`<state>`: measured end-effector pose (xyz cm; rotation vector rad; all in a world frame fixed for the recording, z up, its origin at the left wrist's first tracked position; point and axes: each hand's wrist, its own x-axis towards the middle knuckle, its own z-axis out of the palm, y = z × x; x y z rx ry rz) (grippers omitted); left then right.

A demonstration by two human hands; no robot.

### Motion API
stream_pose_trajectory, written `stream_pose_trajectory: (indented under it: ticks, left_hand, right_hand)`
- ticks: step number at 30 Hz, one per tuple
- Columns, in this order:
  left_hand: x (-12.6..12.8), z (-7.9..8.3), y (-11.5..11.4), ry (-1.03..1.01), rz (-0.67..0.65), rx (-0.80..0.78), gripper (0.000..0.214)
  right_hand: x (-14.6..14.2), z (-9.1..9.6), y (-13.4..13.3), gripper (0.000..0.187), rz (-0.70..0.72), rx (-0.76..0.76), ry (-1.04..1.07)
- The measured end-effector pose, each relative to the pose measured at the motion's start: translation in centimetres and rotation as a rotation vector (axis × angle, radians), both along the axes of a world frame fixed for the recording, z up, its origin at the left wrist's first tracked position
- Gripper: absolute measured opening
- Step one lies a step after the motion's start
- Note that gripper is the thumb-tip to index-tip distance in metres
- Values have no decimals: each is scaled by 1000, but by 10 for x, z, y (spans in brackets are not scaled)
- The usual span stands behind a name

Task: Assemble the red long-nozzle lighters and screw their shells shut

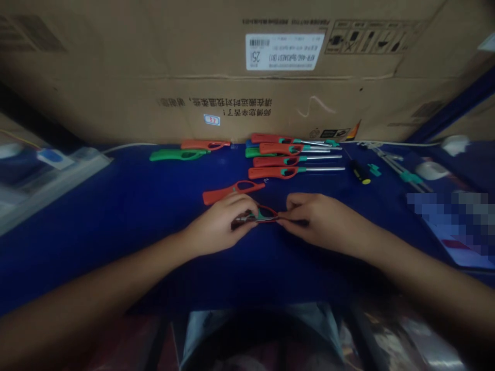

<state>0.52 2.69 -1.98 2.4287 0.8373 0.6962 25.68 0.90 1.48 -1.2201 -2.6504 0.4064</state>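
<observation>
Between my two hands is a red lighter casing [266, 218] with a green trigger and an open side showing its inner parts. My left hand [228, 219] is closed around its handle end. The fingers of my right hand [309, 216] pinch the narrow front end; whether they also hold a small part, I cannot make out. Just beyond my left hand lies a red casing half [218, 196] without a metal tube. Farther back, several red lighters [266, 173] with green triggers and metal tubes lie side by side, tubes pointing right.
At the back left lie a green casing half [170, 155] and an orange one [197, 145]. A black and yellow screwdriver [360, 172], loose metal tubes [398, 166] and a white tape roll [431, 170] are on the right. A cardboard box [116, 93] stands behind the blue table [116, 206].
</observation>
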Motion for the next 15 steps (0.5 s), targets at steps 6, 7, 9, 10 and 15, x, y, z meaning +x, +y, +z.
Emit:
stream_pose_trajectory:
  ticks: [6, 7, 9, 10, 15]
  left_hand:
    - [1, 0, -2, 3, -1, 6, 8]
    - [1, 0, -2, 4, -3, 7, 8]
    - [0, -1, -2, 3, -6, 7, 8]
    - [0, -1, -2, -1, -6, 5, 9]
    - [-1, -2, -2, -38, 6, -9, 11]
  right_hand:
    - [-8, -16, 9, 6, 10, 12, 365]
    - [-9, -18, 10, 6, 46, 9, 383]
    - [-9, -20, 12, 7, 92, 5, 384]
    - [-9, -21, 13, 7, 95, 4, 379]
    - [-8, -19, 14, 7, 102, -58, 360]
